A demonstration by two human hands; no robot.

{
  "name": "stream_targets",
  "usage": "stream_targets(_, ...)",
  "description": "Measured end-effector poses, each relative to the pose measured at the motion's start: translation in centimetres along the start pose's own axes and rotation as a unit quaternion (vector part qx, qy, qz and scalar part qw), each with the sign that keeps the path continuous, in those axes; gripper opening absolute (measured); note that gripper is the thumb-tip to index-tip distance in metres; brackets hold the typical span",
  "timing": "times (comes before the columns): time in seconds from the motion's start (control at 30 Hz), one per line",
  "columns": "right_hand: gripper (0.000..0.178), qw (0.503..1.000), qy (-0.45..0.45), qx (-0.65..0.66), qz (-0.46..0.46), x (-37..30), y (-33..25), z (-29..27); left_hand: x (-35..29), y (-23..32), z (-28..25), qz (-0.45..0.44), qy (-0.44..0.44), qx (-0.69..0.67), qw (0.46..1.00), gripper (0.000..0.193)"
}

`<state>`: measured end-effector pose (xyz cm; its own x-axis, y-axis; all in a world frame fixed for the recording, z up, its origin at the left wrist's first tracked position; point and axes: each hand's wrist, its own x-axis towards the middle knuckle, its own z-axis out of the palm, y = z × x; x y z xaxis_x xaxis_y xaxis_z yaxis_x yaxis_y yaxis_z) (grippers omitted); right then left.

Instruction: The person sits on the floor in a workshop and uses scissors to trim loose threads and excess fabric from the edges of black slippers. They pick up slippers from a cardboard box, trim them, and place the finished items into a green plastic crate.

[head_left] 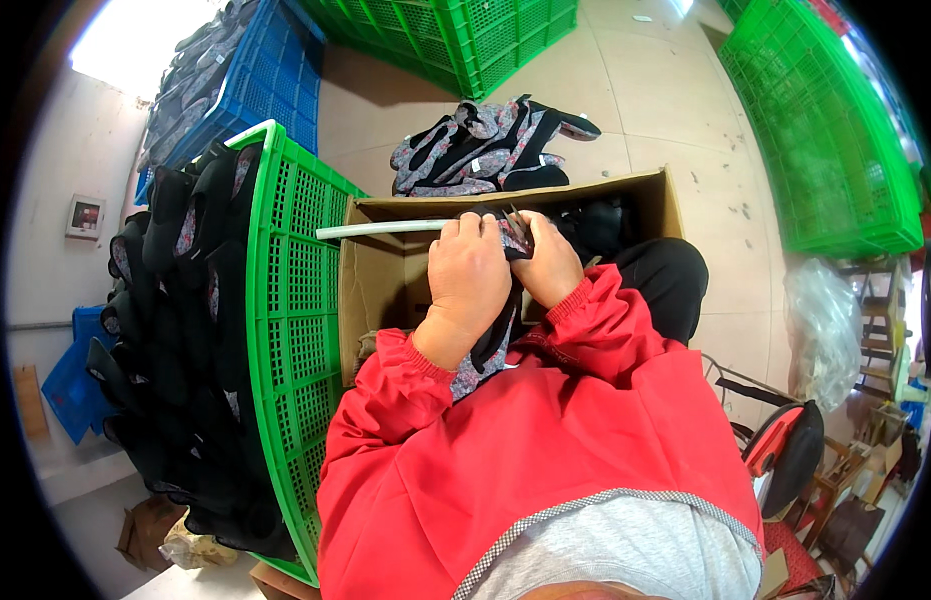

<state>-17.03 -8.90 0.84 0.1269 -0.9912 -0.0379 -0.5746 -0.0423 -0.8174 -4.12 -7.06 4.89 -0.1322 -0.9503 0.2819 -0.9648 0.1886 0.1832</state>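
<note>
My left hand (469,275) is closed on a black cloth shoe upper (513,240) with flowered lining, held over an open cardboard box (390,262). Beside it, my right hand (551,260) is closed around a small dark pointed metal tool (517,226) that looks like thread snips, its tips against the upper. A pale rod (380,229) runs leftward from my left hand across the box. More flowered fabric (480,362) hangs below my hands near my lap. My palms hide most of the upper and the tool's handle.
A green crate (285,300) at my left stands beside a heap of black shoe uppers (175,350). Flowered black uppers (475,150) lie beyond the box. Green crates (825,140) stand far and right, a blue crate (275,80) far left. A clear plastic bag (825,330) is at right.
</note>
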Motion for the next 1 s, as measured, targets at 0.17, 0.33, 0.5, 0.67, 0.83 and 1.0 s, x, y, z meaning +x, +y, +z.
stream_targets(0.17,0.031,0.994,-0.006,-0.005,-0.111,1.2,2.2,0.0,-0.5,-0.9,1.8,0.048,0.062,-0.022,0.997,0.031)
stream_targets(0.33,0.022,0.988,-0.022,0.029,-0.149,1.3,2.7,-1.2,-0.1,-2.3,1.8,0.112,0.067,-0.093,0.987,0.021)
stream_targets(0.5,0.017,0.964,-0.117,0.121,-0.203,-0.6,1.4,-3.7,-1.6,-2.5,-1.5,0.121,0.014,-0.218,0.968,0.024)
stream_targets(0.67,0.023,0.860,-0.382,0.331,-0.066,-1.6,1.4,-6.3,-2.3,-2.1,-6.1,0.002,-0.223,-0.378,0.898,0.016)
stream_targets(0.83,0.022,0.782,-0.431,0.450,0.005,-1.9,1.6,-5.4,-3.3,-2.9,-6.6,-0.298,-0.334,-0.721,0.529,0.016)
stream_targets(1.0,0.015,0.798,-0.335,0.498,0.057,-2.3,2.1,-2.4,-4.3,-3.0,-5.7,-0.314,-0.332,-0.826,0.330,0.031)
